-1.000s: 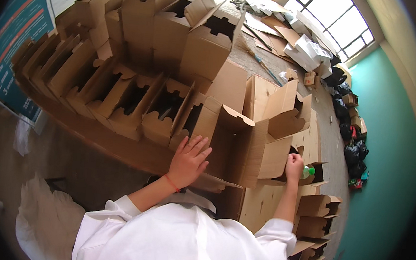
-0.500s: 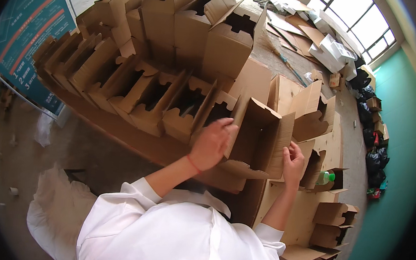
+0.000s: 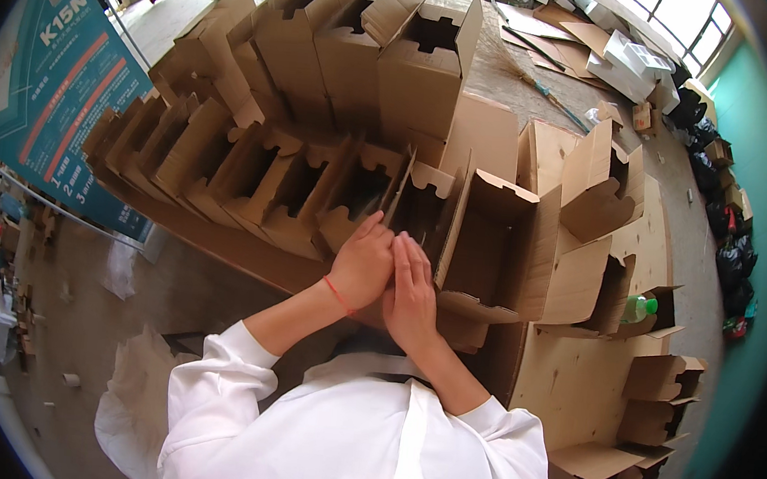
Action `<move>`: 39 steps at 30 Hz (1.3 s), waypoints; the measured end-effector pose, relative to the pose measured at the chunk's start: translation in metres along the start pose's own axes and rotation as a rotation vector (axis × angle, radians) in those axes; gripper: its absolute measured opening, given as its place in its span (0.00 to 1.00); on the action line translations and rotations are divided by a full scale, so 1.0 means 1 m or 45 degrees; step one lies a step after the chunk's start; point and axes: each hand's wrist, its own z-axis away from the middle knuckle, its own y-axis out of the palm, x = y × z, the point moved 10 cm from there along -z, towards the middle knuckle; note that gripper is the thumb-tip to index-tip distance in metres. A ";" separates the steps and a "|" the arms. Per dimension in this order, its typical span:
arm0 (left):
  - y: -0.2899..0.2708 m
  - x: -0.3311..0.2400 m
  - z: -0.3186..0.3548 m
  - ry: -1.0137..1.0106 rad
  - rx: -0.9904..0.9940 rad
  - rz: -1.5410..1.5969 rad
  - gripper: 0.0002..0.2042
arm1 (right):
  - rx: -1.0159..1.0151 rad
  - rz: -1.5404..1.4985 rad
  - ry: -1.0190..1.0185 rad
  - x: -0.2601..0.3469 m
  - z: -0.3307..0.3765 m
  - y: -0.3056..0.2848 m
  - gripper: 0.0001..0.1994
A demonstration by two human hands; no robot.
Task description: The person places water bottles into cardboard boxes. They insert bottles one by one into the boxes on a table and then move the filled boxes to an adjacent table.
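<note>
My left hand (image 3: 364, 260) and right hand (image 3: 412, 300) meet at one box's (image 3: 430, 180) near end, whether gripping I can't tell, its top and its neighbouring boxes' (image 3: 335, 226) not yet closed.

Your hands meet near the near edge of the brown table (image 3: 229, 251), at the near end of a narrow open-topped carton (image 3: 425, 200). Your left hand (image 3: 364, 263), a red cord at its wrist, angles in with bent fingers; your right hand (image 3: 411, 288) reaches up beside it, fingers straight and close together. You can't see clearly what the fingertips press. Leftward, narrow cartons (image 3: 290, 196) line the near edge, with taller cartons (image 3: 417, 98) behind them. Just right of your hands, a wider carton (image 3: 492, 239) stands with its flaps spread. Farther right, a plywood board (image 3: 566, 380) bears more open cartons (image 3: 652, 378) along its right edge, and a green-capped bottle (image 3: 637, 309) near that edge.
</note>
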 end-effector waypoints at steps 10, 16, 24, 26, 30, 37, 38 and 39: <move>-0.012 0.019 0.020 -0.035 0.014 -0.152 0.13 | 0.506 0.803 -0.074 -0.031 0.005 0.047 0.20; 0.040 0.029 -0.022 -0.173 0.965 -0.406 0.11 | 0.483 0.873 -0.210 -0.029 0.010 0.047 0.26; 0.148 0.036 -0.091 -0.211 1.024 -0.435 0.21 | 0.352 0.920 -0.397 -0.025 0.024 0.059 0.21; 0.178 0.047 -0.091 -0.254 1.059 -0.238 0.25 | 0.585 1.009 -0.299 -0.033 0.026 0.060 0.20; 0.201 0.058 -0.083 -0.404 0.980 -0.072 0.24 | 0.903 1.028 -0.186 -0.042 0.032 0.068 0.19; 0.186 0.072 -0.062 -0.640 0.686 0.219 0.24 | 0.519 0.684 -0.360 -0.034 0.036 0.061 0.19; 0.175 0.071 -0.061 -0.659 0.640 0.263 0.24 | 0.465 0.654 -0.377 -0.035 0.038 0.063 0.19; 0.163 0.070 -0.063 -0.660 0.595 0.307 0.23 | 0.412 0.623 -0.395 -0.038 0.038 0.066 0.19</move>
